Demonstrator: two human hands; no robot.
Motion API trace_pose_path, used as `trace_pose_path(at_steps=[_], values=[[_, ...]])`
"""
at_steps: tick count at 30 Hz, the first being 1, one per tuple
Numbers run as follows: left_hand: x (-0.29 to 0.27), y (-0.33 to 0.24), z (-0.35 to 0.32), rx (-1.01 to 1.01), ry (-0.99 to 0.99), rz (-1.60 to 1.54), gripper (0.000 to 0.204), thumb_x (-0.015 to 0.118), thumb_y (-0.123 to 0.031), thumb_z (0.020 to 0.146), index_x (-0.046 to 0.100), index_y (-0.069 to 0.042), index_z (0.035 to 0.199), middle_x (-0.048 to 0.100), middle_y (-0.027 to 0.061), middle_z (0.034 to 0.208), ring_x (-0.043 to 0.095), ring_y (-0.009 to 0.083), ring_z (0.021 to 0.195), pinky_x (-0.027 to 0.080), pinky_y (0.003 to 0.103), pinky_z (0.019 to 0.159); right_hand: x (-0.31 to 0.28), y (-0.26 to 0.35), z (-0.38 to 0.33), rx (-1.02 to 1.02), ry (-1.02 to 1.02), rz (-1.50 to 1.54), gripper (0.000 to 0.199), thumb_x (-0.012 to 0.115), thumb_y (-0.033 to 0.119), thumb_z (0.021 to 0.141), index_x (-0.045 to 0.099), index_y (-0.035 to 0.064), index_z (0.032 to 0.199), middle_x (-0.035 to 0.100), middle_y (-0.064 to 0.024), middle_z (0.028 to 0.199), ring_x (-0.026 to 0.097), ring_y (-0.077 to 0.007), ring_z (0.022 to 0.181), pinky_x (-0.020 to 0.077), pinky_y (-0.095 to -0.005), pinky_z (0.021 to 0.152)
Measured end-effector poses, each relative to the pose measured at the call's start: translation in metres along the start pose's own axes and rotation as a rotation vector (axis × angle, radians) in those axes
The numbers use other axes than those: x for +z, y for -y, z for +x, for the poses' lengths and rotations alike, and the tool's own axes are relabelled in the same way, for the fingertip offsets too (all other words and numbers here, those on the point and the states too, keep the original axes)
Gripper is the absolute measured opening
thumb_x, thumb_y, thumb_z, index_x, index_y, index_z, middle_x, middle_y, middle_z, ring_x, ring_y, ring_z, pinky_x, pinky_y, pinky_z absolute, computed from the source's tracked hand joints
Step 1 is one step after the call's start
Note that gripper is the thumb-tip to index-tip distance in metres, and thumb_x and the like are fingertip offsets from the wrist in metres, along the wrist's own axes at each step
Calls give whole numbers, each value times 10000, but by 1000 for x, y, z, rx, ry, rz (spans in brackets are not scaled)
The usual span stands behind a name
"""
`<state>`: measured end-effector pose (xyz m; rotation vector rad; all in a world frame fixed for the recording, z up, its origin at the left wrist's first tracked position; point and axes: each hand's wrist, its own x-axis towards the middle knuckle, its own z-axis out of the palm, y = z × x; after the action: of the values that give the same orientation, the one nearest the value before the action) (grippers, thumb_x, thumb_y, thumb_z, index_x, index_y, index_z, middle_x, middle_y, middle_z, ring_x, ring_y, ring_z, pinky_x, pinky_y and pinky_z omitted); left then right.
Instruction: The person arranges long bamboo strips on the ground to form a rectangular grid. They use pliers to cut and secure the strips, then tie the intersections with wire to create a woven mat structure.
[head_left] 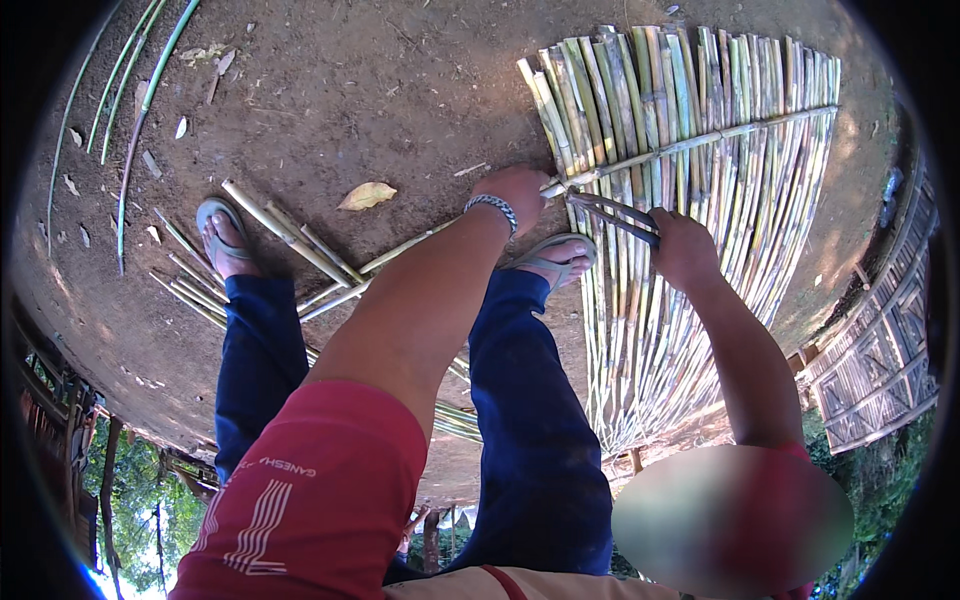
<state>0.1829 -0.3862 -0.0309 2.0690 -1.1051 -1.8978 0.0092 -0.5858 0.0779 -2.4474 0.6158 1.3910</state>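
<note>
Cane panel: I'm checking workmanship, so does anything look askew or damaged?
Nothing looks clearly broken, but the cane panel has an uneven upper edge: some canes reach farther than others. Fisheye bending makes slant hard to judge.

An outdoor space is floored with bare brown earth [330,120], scattered with small dry leaves; one larger yellowish leaf [367,196] is seen lying flat near the middle. The right side is bordered by a slatted wall [880,340] crossed by diagonal strips. The lower left is filled with green foliage [140,480], broken by bright daylight. Pale patches of sunlight [855,150] are cast on the ground at upper right.
</note>
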Motion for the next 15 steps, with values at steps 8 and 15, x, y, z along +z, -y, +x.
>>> trace_pose_path(at_steps=[8,15], values=[[6,3,3,79,-11,-27,454,585,-197,945,559,-84,1384,523,212,1356,520,364,1279,425,432,1089,19,-8,-2,4,-34,134,336,643,95,849,576,69,1177,659,-154,1037,654,-342,987,525,-465,866],[30,12,15,193,-143,-2,456,604,-156,936,554,-27,1370,490,229,1399,483,368,1316,409,412,1104,18,19,-31,135,17,188,336,634,95,853,548,21,1169,641,-175,1039,666,-353,976,544,-455,839]])
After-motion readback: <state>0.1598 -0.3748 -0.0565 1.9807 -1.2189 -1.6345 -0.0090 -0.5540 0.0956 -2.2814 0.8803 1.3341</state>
